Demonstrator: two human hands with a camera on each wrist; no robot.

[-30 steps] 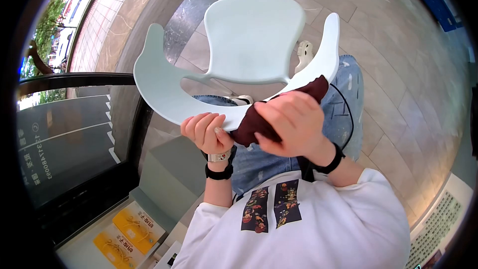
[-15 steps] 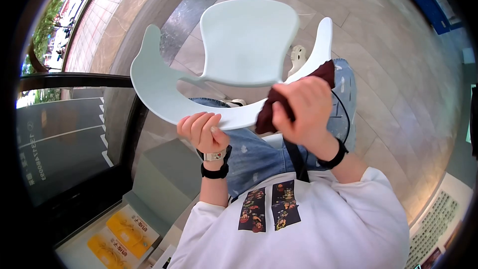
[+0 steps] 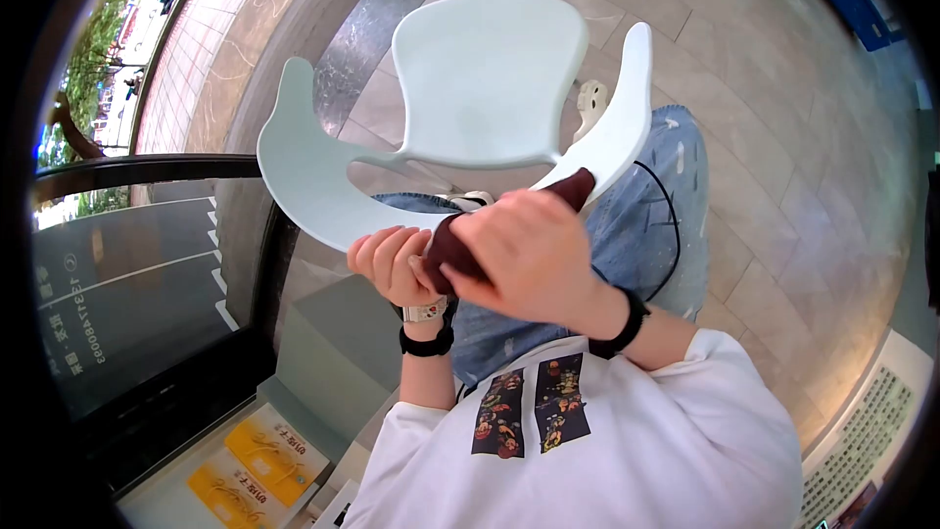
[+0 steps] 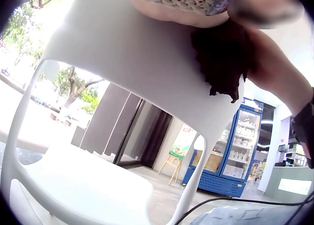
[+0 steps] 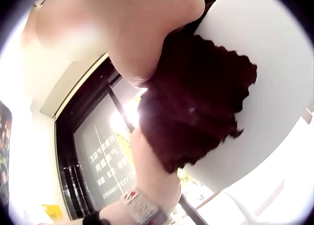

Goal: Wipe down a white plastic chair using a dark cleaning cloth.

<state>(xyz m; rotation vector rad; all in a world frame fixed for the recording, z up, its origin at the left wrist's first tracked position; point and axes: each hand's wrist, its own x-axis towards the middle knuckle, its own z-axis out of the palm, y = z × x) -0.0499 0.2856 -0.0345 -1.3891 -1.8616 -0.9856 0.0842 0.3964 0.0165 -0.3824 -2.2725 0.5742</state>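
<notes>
A pale mint chair (image 3: 490, 78) has a curved back rail that faces the person. The left hand (image 3: 394, 266) grips this rail near its middle, fingers curled over the edge. Right beside it, the right hand (image 3: 529, 255) holds a dark maroon cloth (image 3: 455, 250) wrapped over the rail, with fingers bent around it. In the left wrist view the cloth (image 4: 223, 58) hangs with a ragged edge against the rail's outer face. The right wrist view shows the cloth (image 5: 196, 97) spread between the thumb side of the hand and the chair (image 5: 274, 87).
Yellow packages (image 3: 264, 451) lie on a shelf at the lower left, by a grey box (image 3: 338, 353). A dark-framed glass panel (image 3: 137, 274) stands at the left. A black cable (image 3: 676, 235) crosses the person's jeans. A blue display fridge (image 4: 230, 151) stands farther off.
The right hand and cloth went right along the rail, then came back left until beside the left hand. The left hand keeps its grip on the rail.
</notes>
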